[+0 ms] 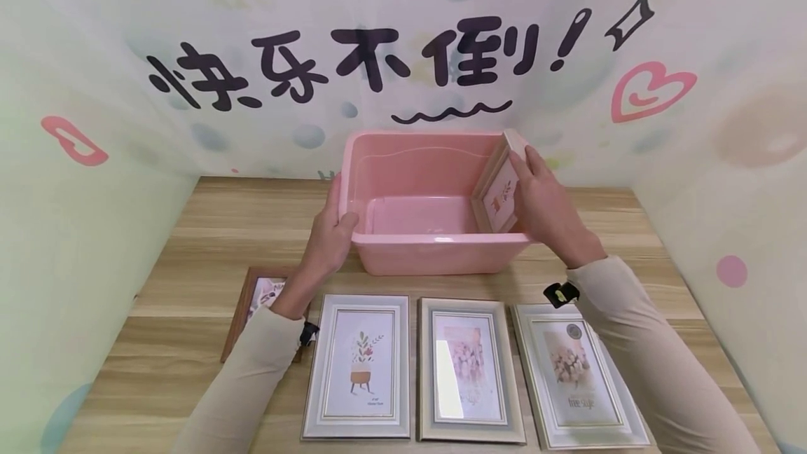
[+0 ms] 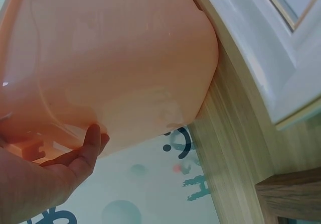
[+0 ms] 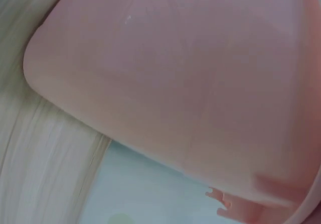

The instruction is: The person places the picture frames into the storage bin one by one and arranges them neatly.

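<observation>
A pink plastic bin [image 1: 435, 256] stands on the wooden table. My left hand [image 1: 329, 235] grips its left rim, thumb over the edge; in the left wrist view the fingers [image 2: 90, 146] touch the outside wall below the rim. At the bin's right end my right hand [image 1: 547, 207] holds a light picture frame [image 1: 498, 195] with a potted-plant print. That frame stands tilted inside, along the right wall, its top corner above the rim. Part of it is hidden by the hand. The right wrist view mostly shows the bin's outer wall [image 3: 165, 78].
In front of the bin lie three light picture frames: a plant-print frame [image 1: 315, 370], a middle frame [image 1: 513, 370] and a right frame [image 1: 536, 398] partly under my right sleeve. A brown frame [image 1: 239, 321] lies left, partly behind my left forearm. A printed curtain [image 1: 284, 139] hangs behind.
</observation>
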`<state>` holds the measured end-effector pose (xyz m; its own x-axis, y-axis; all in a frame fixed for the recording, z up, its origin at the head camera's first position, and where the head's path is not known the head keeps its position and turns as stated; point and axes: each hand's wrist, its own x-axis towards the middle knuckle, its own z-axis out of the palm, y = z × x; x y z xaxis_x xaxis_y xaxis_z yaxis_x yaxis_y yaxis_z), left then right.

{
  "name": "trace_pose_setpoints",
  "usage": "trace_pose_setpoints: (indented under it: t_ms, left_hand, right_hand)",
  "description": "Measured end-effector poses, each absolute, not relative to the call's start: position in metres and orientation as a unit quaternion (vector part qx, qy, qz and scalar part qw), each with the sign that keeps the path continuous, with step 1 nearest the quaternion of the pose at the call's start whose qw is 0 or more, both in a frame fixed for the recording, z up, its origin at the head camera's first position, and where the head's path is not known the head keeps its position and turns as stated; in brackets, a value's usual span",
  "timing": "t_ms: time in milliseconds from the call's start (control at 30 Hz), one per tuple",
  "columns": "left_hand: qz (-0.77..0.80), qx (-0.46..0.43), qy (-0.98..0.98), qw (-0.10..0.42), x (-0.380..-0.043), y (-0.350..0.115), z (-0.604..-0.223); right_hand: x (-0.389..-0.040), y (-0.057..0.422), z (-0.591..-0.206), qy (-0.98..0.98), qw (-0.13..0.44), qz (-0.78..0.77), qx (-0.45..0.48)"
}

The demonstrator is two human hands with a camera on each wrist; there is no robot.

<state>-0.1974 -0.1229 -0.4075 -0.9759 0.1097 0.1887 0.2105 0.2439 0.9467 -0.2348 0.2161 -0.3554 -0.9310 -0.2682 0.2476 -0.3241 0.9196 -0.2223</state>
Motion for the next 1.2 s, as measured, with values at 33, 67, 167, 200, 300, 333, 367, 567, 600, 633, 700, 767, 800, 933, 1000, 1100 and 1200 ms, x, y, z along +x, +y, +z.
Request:
trace_pose_setpoints:
  t_ms: [33,67,167,200,300,333,367,567,600,633,700,767,800,933,1000,1100,1200]
  left_hand:
    - [-0.606,-0.101,-0.788,0.042,-0.197,-0.123,-0.407]
    - [-0.605,-0.1,-0.789,0.042,-0.197,-0.123,-0.407]
    - [-0.603,-0.098,-0.791,0.041,-0.198,-0.124,-0.407]
    - [-0.602,-0.097,-0.791,0.04,-0.198,-0.124,-0.406]
    - [-0.603,-0.096,-0.791,0.037,-0.198,-0.124,-0.406]
    - [-0.603,-0.094,-0.792,0.034,-0.198,-0.124,-0.405]
    - [-0.603,-0.092,-0.792,0.03,-0.198,-0.124,-0.405]
    - [-0.604,-0.104,-0.789,0.039,-0.198,-0.122,-0.406]
    - [-0.603,-0.107,-0.789,0.043,-0.197,-0.122,-0.406]
    - [-0.603,-0.107,-0.79,0.043,-0.197,-0.122,-0.406]
    - [-0.602,-0.107,-0.79,0.043,-0.197,-0.122,-0.405]
    - [-0.601,-0.107,-0.791,0.044,-0.196,-0.122,-0.405]
    - [-0.601,-0.106,-0.791,0.043,-0.196,-0.122,-0.405]
    - [-0.601,-0.103,-0.792,0.041,-0.197,-0.122,-0.406]
    - [-0.602,-0.101,-0.792,0.039,-0.197,-0.123,-0.406]
    - [-0.603,-0.096,-0.791,0.034,-0.197,-0.124,-0.406]
    - [-0.603,-0.091,-0.792,0.026,-0.196,-0.124,-0.403]
  right_hand:
    - [-0.235,0.217,-0.355,-0.975,0.101,0.125,0.152]
    - [-0.235,0.218,-0.354,-0.976,0.097,0.12,0.153]
    - [-0.236,0.223,-0.353,-0.978,0.088,0.112,0.154]
    - [-0.236,0.224,-0.353,-0.978,0.085,0.112,0.154]
    - [-0.235,0.228,-0.353,-0.98,0.071,0.118,0.146]
    - [-0.235,0.229,-0.353,-0.98,0.067,0.121,0.142]
    - [-0.234,0.229,-0.353,-0.981,0.062,0.124,0.139]
    - [-0.231,0.231,-0.351,-0.98,0.041,0.151,0.125]
    - [-0.231,0.232,-0.35,-0.979,0.036,0.159,0.122]
    - [-0.23,0.233,-0.349,-0.978,0.032,0.166,0.121]
    - [-0.226,0.236,-0.346,-0.975,0.036,0.185,0.119]
    - [-0.22,0.24,-0.344,-0.97,0.053,0.203,0.122]
    - [-0.217,0.243,-0.344,-0.967,0.064,0.212,0.123]
    - [-0.205,0.257,-0.347,-0.956,0.101,0.239,0.134]
    - [-0.199,0.265,-0.351,-0.952,0.11,0.247,0.141]
    - [-0.191,0.278,-0.36,-0.948,0.118,0.254,0.148]
    - [-0.181,0.29,-0.37,-0.947,0.113,0.261,0.15]
